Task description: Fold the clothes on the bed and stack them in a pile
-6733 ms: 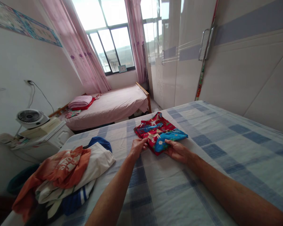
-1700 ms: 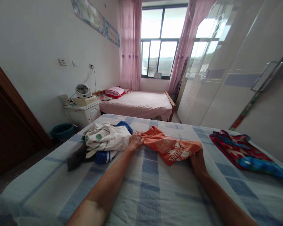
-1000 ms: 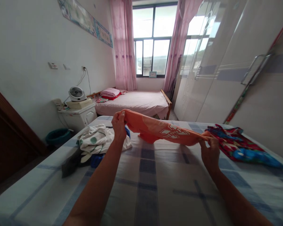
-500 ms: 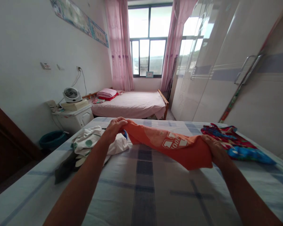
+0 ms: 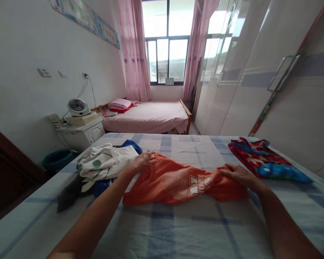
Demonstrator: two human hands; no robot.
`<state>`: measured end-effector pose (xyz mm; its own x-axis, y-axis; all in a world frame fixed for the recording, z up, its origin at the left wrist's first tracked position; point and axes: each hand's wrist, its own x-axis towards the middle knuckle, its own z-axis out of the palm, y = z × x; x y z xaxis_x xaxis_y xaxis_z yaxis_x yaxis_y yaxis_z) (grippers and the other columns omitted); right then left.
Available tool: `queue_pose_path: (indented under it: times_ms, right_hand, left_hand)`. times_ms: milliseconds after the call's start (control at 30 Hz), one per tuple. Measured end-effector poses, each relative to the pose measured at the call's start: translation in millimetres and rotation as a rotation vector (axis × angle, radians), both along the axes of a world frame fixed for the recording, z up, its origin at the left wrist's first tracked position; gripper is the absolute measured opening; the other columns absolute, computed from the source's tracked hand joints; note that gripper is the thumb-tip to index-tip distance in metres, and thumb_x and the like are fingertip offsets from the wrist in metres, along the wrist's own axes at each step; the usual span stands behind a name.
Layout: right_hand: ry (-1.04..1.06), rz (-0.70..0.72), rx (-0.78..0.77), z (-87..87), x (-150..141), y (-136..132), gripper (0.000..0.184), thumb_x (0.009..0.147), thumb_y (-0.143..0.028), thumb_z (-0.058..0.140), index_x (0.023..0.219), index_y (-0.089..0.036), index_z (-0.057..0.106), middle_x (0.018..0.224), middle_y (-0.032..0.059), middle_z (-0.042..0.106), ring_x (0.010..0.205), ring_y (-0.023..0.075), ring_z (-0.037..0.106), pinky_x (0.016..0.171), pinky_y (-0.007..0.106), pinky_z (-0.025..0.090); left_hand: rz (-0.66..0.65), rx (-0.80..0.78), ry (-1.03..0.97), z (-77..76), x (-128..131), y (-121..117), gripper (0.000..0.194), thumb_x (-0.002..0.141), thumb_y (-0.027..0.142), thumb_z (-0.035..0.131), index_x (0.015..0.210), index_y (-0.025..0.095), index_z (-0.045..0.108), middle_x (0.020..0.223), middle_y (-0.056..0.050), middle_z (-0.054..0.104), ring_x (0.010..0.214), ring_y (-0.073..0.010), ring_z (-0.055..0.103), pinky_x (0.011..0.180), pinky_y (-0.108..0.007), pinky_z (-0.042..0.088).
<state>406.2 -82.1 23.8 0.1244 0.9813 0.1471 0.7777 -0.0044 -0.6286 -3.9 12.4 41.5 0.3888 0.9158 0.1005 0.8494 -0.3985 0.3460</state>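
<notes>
Closest to where I stand, a wide stretch of the blue-and-white checked cotton sheet runs over the bed, between the person's two forearms. Beyond it lies the soft orange fabric shirt with white block lettering, its long axis running left to right across the bed, roughly square to the way the person faces. Its lower edge looks loose on the sheet, slack and rippled, and the lettering sits nearer the right end.

The left hand is at the shirt's far left corner, fingers curled in over the edge with hold of the cloth; below it the fabric spreads toward the person. The right hand has its fingers bent down over a bunched fold at the other end, gripping it. So neither hand has any distance to cover: the shirt lies directly between them.

Left of the shirt, just beside the left hand, is a crumpled white garment with green spots, with a limp dark garment at its near side and a bright blue cloth behind. Past the right hand, with sheet showing between, rests a flat red-and-blue patterned cloth. The sheet continues behind the shirt to the bed's far edge; past that stands a second bed with a pink cover.
</notes>
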Motion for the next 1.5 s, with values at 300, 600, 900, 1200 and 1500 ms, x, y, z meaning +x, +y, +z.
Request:
queue_pose_path:
  times_ms: [300, 600, 900, 1200, 1500]
  right_hand:
    - [-0.041, -0.259, 0.382, 13.4, -7, 6, 0.029, 0.076, -0.043, 0.049, 0.086, -0.019, 0.063, 0.079, 0.0054, 0.066, 0.072, 0.0210, 0.059, 0.069, 0.033, 0.045]
    - [-0.166, -0.313, 0.705, 27.9, -10, 1, 0.020, 0.076, -0.029, 0.048, 0.089, -0.020, 0.058, 0.097, 0.0084, 0.064, 0.096, 0.0244, 0.056, 0.087, 0.040, 0.042]
    - [-0.137, -0.025, 0.031, -3.9, 4, 5, 0.033, 0.074, -0.044, 0.046, 0.090, -0.023, 0.065, 0.096, 0.0047, 0.069, 0.086, 0.0231, 0.063, 0.076, 0.033, 0.046]
    - [-0.255, -0.190, 0.046, -29.5, 7, 13, 0.031, 0.072, -0.043, 0.050, 0.088, -0.021, 0.065, 0.091, 0.0083, 0.068, 0.081, 0.0241, 0.063, 0.072, 0.034, 0.046]
    - [0.133, -0.294, 0.179, -10.6, -5, 11, 0.027, 0.069, -0.038, 0.049, 0.086, -0.020, 0.058, 0.096, 0.0101, 0.066, 0.081, 0.0219, 0.062, 0.067, 0.031, 0.048]
  left_hand:
    - [0.193, 0.257, -0.037, 34.4, 12, 25, 0.020, 0.082, 0.018, 0.041, 0.086, 0.019, 0.061, 0.094, -0.009, 0.061, 0.087, -0.0215, 0.059, 0.080, -0.033, 0.044]
    - [0.060, 0.470, -0.482, 97.0, -21, -3, 0.011, 0.071, 0.017, 0.049, 0.081, 0.019, 0.053, 0.085, -0.002, 0.060, 0.072, -0.0158, 0.054, 0.067, -0.026, 0.042]
    - [-0.129, -0.265, -0.266, 2.2, -57, -71, 0.026, 0.077, 0.041, 0.051, 0.086, 0.020, 0.064, 0.066, 0.001, 0.061, 0.058, -0.0146, 0.053, 0.052, -0.022, 0.035]
    - [0.020, -0.087, -0.206, -5.0, -24, -58, 0.044, 0.087, 0.053, 0.034, 0.089, 0.022, 0.066, 0.080, -0.003, 0.067, 0.076, -0.0198, 0.061, 0.067, -0.027, 0.040]
    - [0.132, -0.150, -0.205, -11.5, -16, -51, 0.026, 0.072, 0.035, 0.057, 0.090, 0.017, 0.063, 0.077, -0.001, 0.065, 0.073, -0.0175, 0.059, 0.065, -0.025, 0.040]
